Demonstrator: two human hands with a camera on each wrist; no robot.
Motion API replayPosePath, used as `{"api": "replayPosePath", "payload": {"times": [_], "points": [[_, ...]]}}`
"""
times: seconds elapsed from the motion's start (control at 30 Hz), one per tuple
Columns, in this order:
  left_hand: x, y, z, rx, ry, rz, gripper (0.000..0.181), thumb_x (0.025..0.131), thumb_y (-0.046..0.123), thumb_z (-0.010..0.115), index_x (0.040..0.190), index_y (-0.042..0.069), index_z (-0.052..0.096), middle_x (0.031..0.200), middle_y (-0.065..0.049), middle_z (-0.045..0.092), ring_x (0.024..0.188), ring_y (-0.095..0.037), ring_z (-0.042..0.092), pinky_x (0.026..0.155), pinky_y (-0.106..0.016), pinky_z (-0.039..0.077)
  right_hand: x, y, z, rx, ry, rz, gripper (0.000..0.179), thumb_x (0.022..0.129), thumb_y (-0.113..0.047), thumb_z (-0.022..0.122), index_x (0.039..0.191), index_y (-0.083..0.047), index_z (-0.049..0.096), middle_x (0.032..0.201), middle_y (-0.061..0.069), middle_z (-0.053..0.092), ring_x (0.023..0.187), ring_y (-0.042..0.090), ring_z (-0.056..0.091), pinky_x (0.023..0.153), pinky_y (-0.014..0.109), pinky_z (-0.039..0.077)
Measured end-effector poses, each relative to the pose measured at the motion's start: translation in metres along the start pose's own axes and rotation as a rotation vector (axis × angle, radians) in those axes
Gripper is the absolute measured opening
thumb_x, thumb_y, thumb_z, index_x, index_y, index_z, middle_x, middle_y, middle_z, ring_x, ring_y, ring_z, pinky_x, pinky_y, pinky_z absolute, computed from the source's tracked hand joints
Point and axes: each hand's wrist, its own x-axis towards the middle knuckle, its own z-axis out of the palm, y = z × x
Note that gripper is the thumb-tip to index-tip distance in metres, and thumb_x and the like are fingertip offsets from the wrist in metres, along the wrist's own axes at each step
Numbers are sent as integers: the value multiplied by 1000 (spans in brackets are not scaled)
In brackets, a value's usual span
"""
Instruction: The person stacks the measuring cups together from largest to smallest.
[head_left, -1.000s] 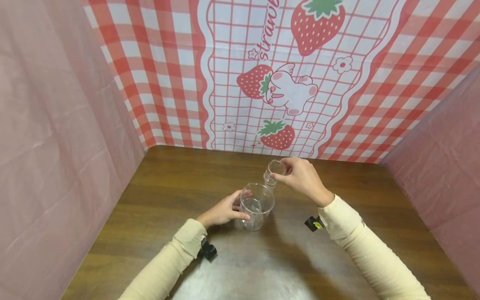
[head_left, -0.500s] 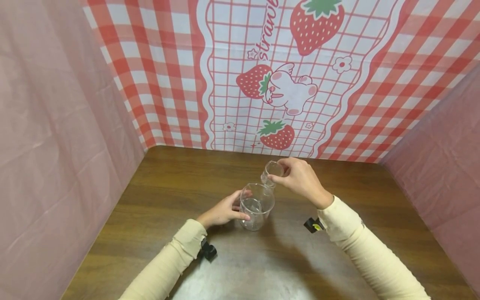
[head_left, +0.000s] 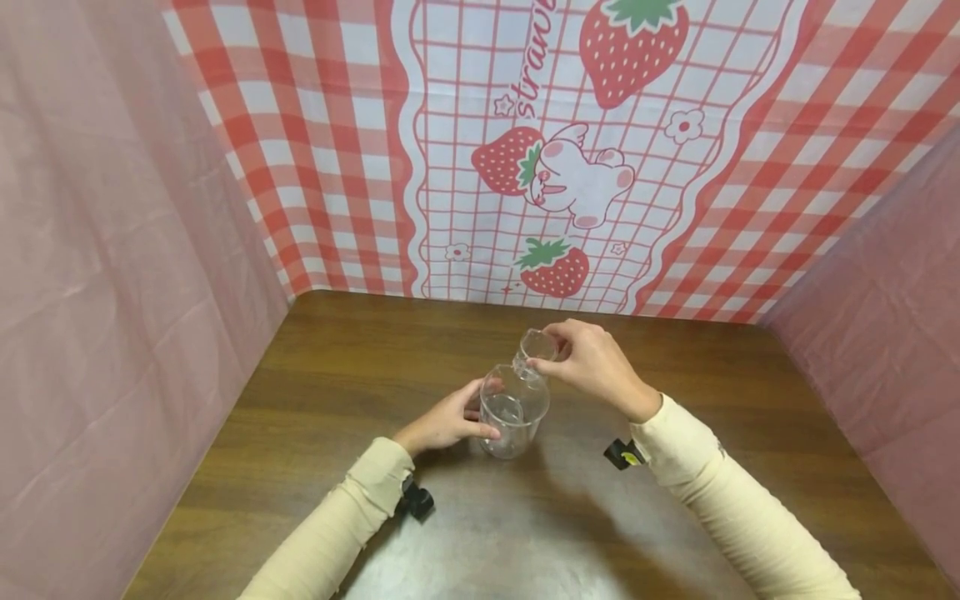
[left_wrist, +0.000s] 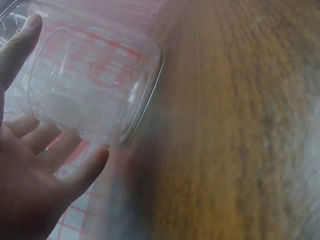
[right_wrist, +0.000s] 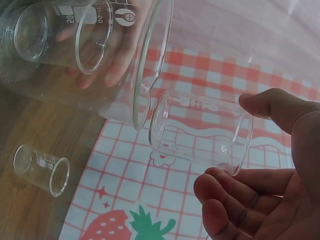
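A large clear glass beaker (head_left: 536,408) stands on the table, with a smaller beaker (right_wrist: 60,45) nested inside it. My left hand (head_left: 446,421) grips its left side, thumb in front and fingers behind; in the left wrist view the fingers curve along the glass. Above and behind its far right rim, my right hand (head_left: 596,358) pinches a small clear beaker (right_wrist: 200,130) near its mouth between thumb and fingers. In the right wrist view this beaker's base is close to the large rim; whether they touch, I cannot tell. All the glass looks empty.
A tiny beaker (right_wrist: 41,170) stands upright on the brown wooden table (head_left: 360,358), behind the large one. A red-and-white strawberry cloth (head_left: 525,167) hangs along the back edge. Pink curtains (head_left: 97,292) close off both sides.
My right hand has moved a little left and nearer to me, bringing the small beaker closer over the large beaker's rim. The left hand and large beaker stay put.
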Motion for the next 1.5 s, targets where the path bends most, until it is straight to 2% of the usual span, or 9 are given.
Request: {"api": "replayPosePath", "payload": {"times": [0.37, 0.7, 1.0, 1.37, 1.5], "points": [[-1, 0, 1, -7, 0, -4, 77, 84, 13, 76, 146, -2, 33, 152, -21, 40, 136, -37, 45, 108, -47, 47, -2, -2, 6, -3, -32, -31, 39, 74, -35, 82, 99, -7, 71, 75, 2, 64, 67, 13, 58, 57, 25, 47], [-1, 1, -1, -9, -6, 10, 76, 84, 12, 75, 146, -1, 33, 151, -21, 41, 134, -38, 47, 108, -47, 47, -3, -5, 9, 34, -66, -70, 44, 75, -31, 82, 106, -2, 70, 82, 9, 68, 69, 16, 61, 59, 25, 49], [-2, 1, -1, -4, 0, -3, 79, 83, 14, 77, 146, -2, 32, 150, -23, 42, 130, -39, 50, 106, -44, 50, -3, -8, 14, 17, -84, -106, 43, 74, -32, 83, 104, -3, 70, 79, 3, 67, 66, 9, 57, 57, 23, 49], [-2, 1, -1, -10, -2, 0, 80, 84, 10, 75, 148, -2, 30, 146, -24, 45, 130, -40, 51, 106, -44, 49, -2, -8, 22, 22, -118, -126, 45, 73, -31, 84, 104, -2, 70, 79, 6, 67, 65, 8, 55, 55, 21, 47], [-2, 1, -1, -11, -2, -3, 81, 85, 9, 74, 149, -3, 27, 147, -25, 45, 130, -41, 50, 106, -45, 49, -3, -7, 25, 21, -126, -148, 46, 72, -32, 84, 104, -2, 70, 77, 2, 65, 64, 10, 55, 54, 20, 45]]}}
